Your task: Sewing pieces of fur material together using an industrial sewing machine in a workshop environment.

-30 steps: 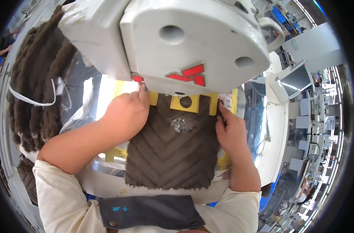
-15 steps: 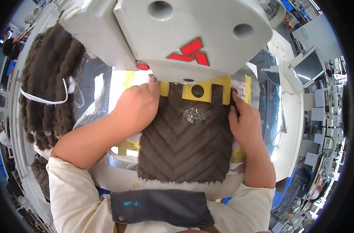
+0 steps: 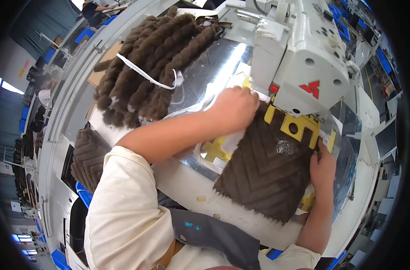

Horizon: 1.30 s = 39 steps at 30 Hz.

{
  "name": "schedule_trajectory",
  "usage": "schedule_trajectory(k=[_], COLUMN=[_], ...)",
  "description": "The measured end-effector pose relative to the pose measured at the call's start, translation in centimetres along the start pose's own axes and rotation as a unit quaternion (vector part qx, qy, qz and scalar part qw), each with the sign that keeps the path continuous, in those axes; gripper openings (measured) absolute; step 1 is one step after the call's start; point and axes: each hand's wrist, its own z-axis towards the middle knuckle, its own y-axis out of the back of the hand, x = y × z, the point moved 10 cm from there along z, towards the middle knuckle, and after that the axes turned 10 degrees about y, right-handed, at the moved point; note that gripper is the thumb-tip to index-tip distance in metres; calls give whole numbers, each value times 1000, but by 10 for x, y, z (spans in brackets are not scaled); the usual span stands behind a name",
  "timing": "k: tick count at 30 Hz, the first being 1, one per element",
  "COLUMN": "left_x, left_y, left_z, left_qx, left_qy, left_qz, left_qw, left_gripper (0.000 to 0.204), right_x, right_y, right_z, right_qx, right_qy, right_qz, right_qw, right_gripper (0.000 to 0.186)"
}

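Observation:
A brown fur fabric panel with chevron ridges lies under the head of a large white sewing machine. My left hand is closed at the panel's upper left corner, its fingertips partly hidden. At the right edge, my right hand pinches the panel's border near its upper corner, thumb toward the fabric. Between my hands, a yellow clamp plate with a round hole and a notched edge rests over the top of the panel. Shiny clear bits lie on the fur just below it.
Left of the machine sits a heap of brown fur strips with a white band across it. A chevron fur piece lies lower left. A monitor stands at the right. Other people work at benches in the background.
My view has swung left, so the panel and machine now appear further right and tilted. More of the fur heap shows. Both hands stay at the panel's upper corners.

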Motion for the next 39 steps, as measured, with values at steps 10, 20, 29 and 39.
schedule_trajectory(k=[10, 20, 29, 39], left_x=[284, 257, 87, -76], left_y=[124, 211, 239, 73], left_z=[20, 18, 1, -39], left_qx=[-22, -231, -239, 155], left_qy=[358, 299, 158, 65], left_qz=[238, 112, -333, -725], left_qw=[903, 919, 898, 668], left_gripper=[26, 30, 32, 35], right_x=[-3, -6, 68, 181], right_y=[-9, -6, 63, 68], right_z=[1, 2, -21, -46], right_qx=[-22, -2, -47, -74], right_qy=[48, 37, 61, 239], right_qz=[-12, -6, 38, 110], right_qw=[999, 999, 996, 962], right_gripper=[44, 41, 43, 50])
